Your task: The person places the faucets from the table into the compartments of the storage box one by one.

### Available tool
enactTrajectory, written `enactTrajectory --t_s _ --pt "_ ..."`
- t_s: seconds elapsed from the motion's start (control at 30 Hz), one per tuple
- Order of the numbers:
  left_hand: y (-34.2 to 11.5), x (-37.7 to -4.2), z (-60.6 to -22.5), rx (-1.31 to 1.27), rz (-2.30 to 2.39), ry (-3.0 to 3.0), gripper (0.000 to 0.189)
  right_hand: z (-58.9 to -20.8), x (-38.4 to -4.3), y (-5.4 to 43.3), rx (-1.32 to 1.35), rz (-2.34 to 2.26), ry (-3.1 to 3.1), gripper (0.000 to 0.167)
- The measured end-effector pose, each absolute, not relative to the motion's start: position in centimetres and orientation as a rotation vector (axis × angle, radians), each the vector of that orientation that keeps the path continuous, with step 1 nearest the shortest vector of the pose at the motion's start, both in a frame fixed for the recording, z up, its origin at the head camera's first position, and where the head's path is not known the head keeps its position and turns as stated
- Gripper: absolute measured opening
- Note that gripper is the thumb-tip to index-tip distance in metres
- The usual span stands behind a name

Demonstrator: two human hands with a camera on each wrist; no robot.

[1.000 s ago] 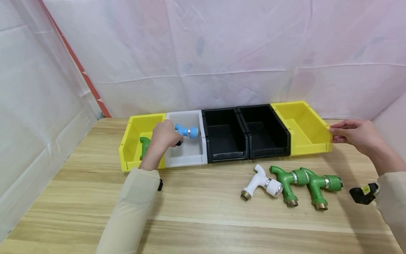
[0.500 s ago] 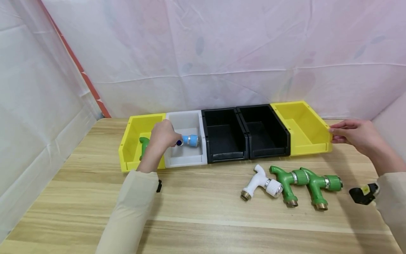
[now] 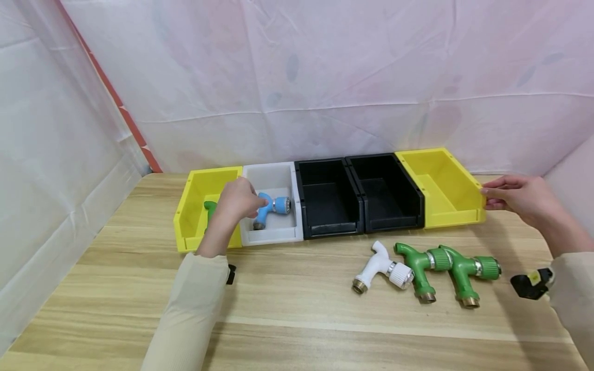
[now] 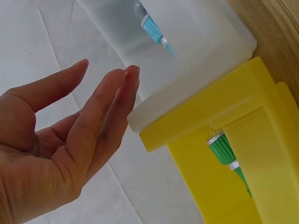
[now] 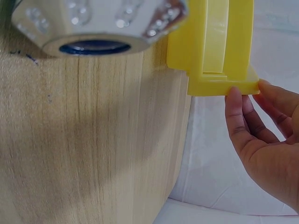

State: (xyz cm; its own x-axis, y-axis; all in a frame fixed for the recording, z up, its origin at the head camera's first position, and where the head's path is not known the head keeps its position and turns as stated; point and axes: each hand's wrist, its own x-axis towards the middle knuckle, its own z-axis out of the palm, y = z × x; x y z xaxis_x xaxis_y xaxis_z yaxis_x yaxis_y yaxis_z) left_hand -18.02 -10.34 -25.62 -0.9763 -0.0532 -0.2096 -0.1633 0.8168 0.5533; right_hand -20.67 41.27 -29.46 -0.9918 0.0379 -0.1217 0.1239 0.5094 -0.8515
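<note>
My left hand [image 3: 235, 200] hovers over the left side of the white bin [image 3: 270, 178], thumb and fingers apart with nothing between them in the left wrist view. A blue tap [image 3: 281, 205] lies in that bin, brass end toward the front, partly behind the fingertips. In the yellow bin [image 3: 204, 180] at the left end is a green tap [image 4: 222, 149], mostly hidden by my wrist in the head view. My right hand [image 3: 524, 198] pinches the side edge of the right-hand yellow bin [image 5: 224, 86] between thumb and fingers.
Two black bins [image 3: 325, 172] stand between the white bin and the right-hand yellow one. On the wooden table [image 3: 297, 319] before them lie a white tap [image 3: 380, 265] and two green taps [image 3: 419, 263]. A pale curtain [image 3: 325, 72] hangs behind the row.
The blue tap has turned and come down into the white bin, and my left hand has let go of it. My right hand stays at the yellow bin's edge.
</note>
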Motion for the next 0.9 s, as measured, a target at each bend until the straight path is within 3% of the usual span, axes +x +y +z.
enactTrajectory --t_s 0.67,0.9 --pt "-11.9 -16.6 -24.1 -0.127 0.901 2.837 0.025 -29.5 -20.6 41.3 0.127 -1.5 2.658 0.029" --pt "-13.3 -15.7 -23.4 -0.13 0.896 2.851 0.036 -29.5 -20.6 41.3 0.12 -1.508 2.658 0.029"
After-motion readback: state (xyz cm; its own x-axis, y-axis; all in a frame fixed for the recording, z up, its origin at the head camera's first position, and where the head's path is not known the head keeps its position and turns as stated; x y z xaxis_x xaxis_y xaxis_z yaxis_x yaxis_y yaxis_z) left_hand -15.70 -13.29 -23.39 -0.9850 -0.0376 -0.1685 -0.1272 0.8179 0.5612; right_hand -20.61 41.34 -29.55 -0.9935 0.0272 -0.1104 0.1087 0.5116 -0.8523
